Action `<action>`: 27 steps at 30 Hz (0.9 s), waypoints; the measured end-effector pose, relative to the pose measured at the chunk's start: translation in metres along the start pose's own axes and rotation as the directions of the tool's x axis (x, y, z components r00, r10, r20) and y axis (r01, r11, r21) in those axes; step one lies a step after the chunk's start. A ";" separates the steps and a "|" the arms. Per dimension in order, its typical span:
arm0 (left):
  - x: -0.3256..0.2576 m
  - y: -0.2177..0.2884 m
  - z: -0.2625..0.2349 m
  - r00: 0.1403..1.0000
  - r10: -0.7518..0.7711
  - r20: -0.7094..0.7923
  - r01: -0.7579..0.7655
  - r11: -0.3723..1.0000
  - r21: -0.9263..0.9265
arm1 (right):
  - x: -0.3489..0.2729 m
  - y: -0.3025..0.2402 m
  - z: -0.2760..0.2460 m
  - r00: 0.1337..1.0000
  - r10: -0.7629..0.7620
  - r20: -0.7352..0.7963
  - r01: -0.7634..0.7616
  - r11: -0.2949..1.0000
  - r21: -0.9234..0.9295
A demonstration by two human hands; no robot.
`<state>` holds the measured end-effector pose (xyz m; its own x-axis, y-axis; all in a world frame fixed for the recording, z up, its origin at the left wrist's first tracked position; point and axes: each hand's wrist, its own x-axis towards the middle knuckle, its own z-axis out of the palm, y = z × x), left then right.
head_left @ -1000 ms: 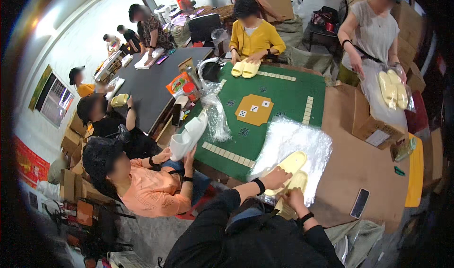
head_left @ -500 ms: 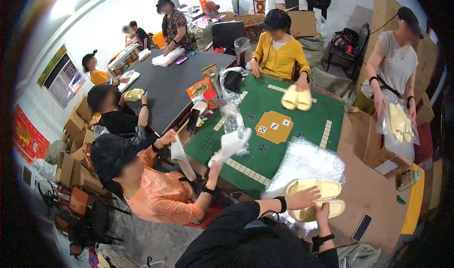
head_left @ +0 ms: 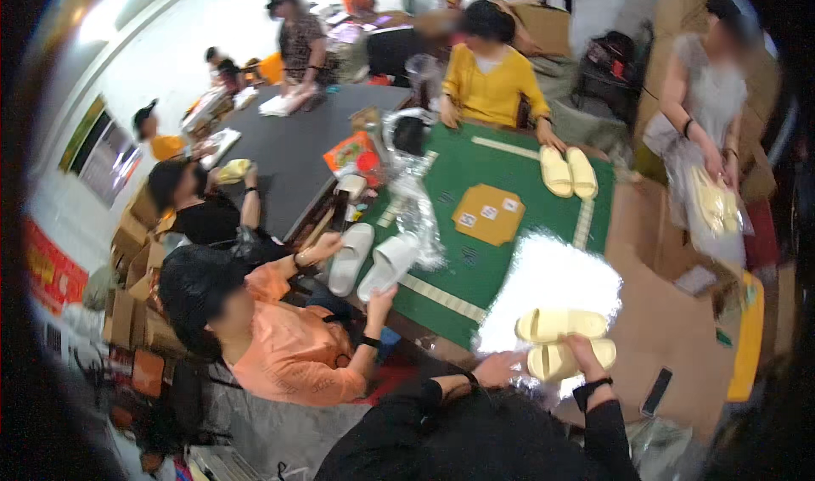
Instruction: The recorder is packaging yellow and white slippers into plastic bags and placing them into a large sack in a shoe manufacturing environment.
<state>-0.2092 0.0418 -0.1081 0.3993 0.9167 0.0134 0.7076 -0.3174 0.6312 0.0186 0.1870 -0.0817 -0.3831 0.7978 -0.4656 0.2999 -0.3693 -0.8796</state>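
Note:
A pair of pale yellow slide slippers lies on a stack of shiny clear plastic bags [head_left: 552, 273] at the near edge of the table. My right hand [head_left: 584, 354] is closed on the nearer slipper [head_left: 552, 363], while the farther slipper [head_left: 556, 325] lies beside it. My left hand [head_left: 499, 368] is at the near left edge of the bags, just left of the slippers' ends. Motion blurs its fingers, so I cannot make out their pose.
At my left a person in orange holds two white slippers [head_left: 351, 260]. Across the green tabletop [head_left: 450, 315], a person in yellow touches another yellow pair [head_left: 569, 174]. On the right a person handles bagged slippers [head_left: 715, 201] near a carton [head_left: 696, 264]. A phone [head_left: 656, 392] lies at the near right.
My left hand has moved left off the slippers to the bags' edge. My right hand has shifted onto the nearer slipper. The person in yellow's pair now stands farther right.

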 end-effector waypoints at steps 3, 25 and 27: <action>0.008 0.011 -0.024 0.961 -0.177 0.213 0.159 0.983 0.096 | -0.003 0.007 -0.014 0.950 -0.061 -0.307 0.090 0.993 0.081; 0.081 0.030 -0.053 0.996 0.074 -0.059 -0.067 0.991 0.112 | -0.176 -0.015 -0.025 0.942 0.286 0.176 -0.324 0.634 0.703; 0.087 0.030 -0.053 0.985 0.100 -0.138 -0.080 0.986 0.145 | -0.171 -0.016 -0.018 0.955 0.239 0.173 -0.282 0.564 0.776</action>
<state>-0.1835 0.1250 -0.0471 0.3841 0.9048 0.1836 0.7502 -0.4218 0.5092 0.0949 0.0648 0.0139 -0.4452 0.5915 -0.6722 -0.4012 -0.8029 -0.4408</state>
